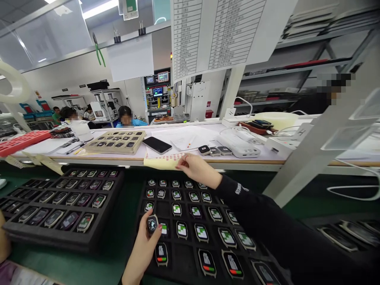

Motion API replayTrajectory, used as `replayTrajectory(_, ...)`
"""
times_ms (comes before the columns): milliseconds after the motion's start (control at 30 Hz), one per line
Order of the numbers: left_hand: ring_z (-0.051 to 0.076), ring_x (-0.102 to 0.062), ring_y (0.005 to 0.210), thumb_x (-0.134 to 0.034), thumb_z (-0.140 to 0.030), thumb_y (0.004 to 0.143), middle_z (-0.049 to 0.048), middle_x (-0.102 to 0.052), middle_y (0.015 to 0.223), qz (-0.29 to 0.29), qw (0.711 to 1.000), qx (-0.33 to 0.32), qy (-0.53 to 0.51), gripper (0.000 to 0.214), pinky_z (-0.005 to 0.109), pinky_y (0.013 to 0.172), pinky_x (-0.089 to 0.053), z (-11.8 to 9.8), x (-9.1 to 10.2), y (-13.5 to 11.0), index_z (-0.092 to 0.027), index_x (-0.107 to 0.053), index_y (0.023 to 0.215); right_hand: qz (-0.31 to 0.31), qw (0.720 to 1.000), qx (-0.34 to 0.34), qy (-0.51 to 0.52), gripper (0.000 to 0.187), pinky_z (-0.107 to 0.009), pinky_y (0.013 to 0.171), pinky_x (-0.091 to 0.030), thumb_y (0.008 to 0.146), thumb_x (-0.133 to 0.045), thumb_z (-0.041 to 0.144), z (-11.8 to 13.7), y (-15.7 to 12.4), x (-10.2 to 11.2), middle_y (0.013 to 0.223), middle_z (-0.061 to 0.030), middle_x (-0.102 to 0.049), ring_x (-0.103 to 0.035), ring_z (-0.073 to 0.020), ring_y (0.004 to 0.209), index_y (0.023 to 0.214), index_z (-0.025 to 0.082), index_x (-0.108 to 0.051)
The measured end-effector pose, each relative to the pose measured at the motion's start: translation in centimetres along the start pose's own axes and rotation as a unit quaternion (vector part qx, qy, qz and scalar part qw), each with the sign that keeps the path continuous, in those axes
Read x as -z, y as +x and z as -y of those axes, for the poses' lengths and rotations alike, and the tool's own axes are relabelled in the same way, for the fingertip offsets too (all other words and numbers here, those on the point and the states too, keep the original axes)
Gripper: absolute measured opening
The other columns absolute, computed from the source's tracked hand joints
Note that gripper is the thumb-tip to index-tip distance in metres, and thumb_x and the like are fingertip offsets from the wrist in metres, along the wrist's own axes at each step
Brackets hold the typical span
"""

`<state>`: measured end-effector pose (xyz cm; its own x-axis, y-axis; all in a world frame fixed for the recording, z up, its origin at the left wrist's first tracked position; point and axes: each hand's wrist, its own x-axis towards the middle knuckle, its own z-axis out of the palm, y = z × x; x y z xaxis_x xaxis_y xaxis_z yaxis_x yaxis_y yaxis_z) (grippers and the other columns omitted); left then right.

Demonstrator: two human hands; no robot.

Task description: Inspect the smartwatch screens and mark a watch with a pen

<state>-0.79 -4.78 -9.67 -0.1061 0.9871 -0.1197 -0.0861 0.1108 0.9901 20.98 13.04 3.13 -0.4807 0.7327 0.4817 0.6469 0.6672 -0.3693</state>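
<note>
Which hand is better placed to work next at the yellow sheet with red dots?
Probably the right hand: it is at the edge of the yellow sheet. The left hand is farther away and holds a watch over the black tray.

Bright white light comes from a ceiling lamp (101,8) at upper left; glare streaks the glossy panel (59,37) beside it. The black tray (183,255) at lower centre reads dark around lit watch screens (202,232). Wide-angle distortion slants the post (314,146) at right.
</note>
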Motion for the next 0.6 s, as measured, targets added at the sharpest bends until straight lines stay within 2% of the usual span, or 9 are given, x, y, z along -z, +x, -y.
replayTrajectory(67,0.026,-0.054,0.131,-0.074,-0.05,0.084,0.0156,-0.047,0.151,0.022,1.0,-0.012,-0.005,0.079,0.031,0.105,-0.046,-0.7,-0.5,-0.1,-0.02,-0.039,0.149,0.058,0.997,0.029,0.051,0.018,-0.025,0.058,-0.051,0.09,-0.073,0.009,2.6,-1.9,-0.3,0.069,0.0006,-0.064,-0.063,-0.0165,0.059,0.075,0.016,-0.067)
replayTrajectory(100,0.025,-0.056,0.128,-0.075,-0.046,0.085,0.0154,-0.047,0.152,0.029,0.999,-0.018,0.003,0.08,0.031,0.105,-0.046,-1.1,-0.9,-0.1,-0.02,-0.037,0.15,0.089,0.992,0.048,0.072,0.017,-0.023,0.054,-0.05,0.089,-0.075,0.01,3.9,-2.9,-0.6,0.068,0.0021,-0.065,-0.063,-0.0152,0.056,0.075,0.017,-0.068)
replayTrajectory(167,0.022,-0.065,0.106,-0.074,-0.039,0.085,0.0153,-0.051,0.148,0.022,0.999,-0.026,0.039,0.078,0.032,0.093,-0.052,-1.7,-1.7,0.0,-0.02,-0.038,0.151,0.138,0.983,0.079,0.093,0.019,-0.022,0.053,-0.05,0.083,-0.078,0.006,6.2,-4.8,-1.1,0.07,0.0028,-0.066,-0.063,-0.0146,0.056,0.072,0.018,-0.069)
replayTrajectory(267,0.017,-0.061,0.078,-0.076,-0.029,0.081,0.0137,-0.057,0.142,0.001,0.996,-0.046,0.074,0.072,0.031,0.072,-0.051,-2.3,-3.0,0.2,-0.023,-0.048,0.147,0.169,0.977,0.098,0.08,0.023,-0.025,0.061,-0.054,0.081,-0.078,-0.001,7.8,-6.5,-2.2,0.073,0.0015,-0.067,-0.064,-0.0155,0.063,0.071,0.016,-0.067)
replayTrajectory(367,0.016,-0.055,0.073,-0.076,-0.022,0.078,0.0108,-0.063,0.132,-0.01,0.994,-0.074,0.084,0.064,0.029,0.068,-0.047,-2.8,-3.9,0.2,-0.024,-0.058,0.14,0.159,0.982,0.09,0.042,0.023,-0.03,0.068,-0.055,0.083,-0.077,-0.001,7.7,-6.9,-2.9,0.079,-0.0003,-0.067,-0.064,-0.0175,0.07,0.073,0.016,-0.063)
replayTrajectory(433,0.015,-0.05,0.067,-0.075,-0.023,0.079,0.0092,-0.066,0.119,-0.012,0.992,-0.072,0.103,0.063,0.029,0.065,-0.044,-3.0,-4.0,0.1,-0.024,-0.059,0.14,0.13,0.988,0.076,0.021,0.022,-0.031,0.069,-0.054,0.082,-0.076,-0.002,7.1,-6.6,-2.8,0.083,-0.0018,-0.067,-0.065,-0.0199,0.073,0.081,0.016,-0.065)
replayTrajectory(500,0.015,-0.045,0.063,-0.075,-0.029,0.081,0.007,-0.066,0.102,-0.004,0.991,-0.057,0.118,0.065,0.029,0.063,-0.042,-3.0,-3.8,-0.1,-0.023,-0.055,0.143,0.094,0.994,0.061,0.009,0.021,-0.031,0.065,-0.052,0.083,-0.073,-0.001,6.4,-6.1,-2.2,0.085,-0.0017,-0.067,-0.065,-0.0208,0.072,0.093,0.016,-0.066)
replayTrajectory(600,0.016,-0.049,0.067,-0.07,-0.044,0.088,0.0062,-0.062,0.097,0.03,0.993,-0.038,0.11,0.068,0.03,0.067,-0.043,-2.6,-3.2,-0.4,-0.023,-0.048,0.149,0.044,0.998,0.037,-0.006,0.01,-0.029,0.061,-0.049,0.093,-0.067,0.01,5.0,-4.8,-0.4,0.083,-0.0005,-0.067,-0.064,-0.0187,0.066,0.099,0.017,-0.065)
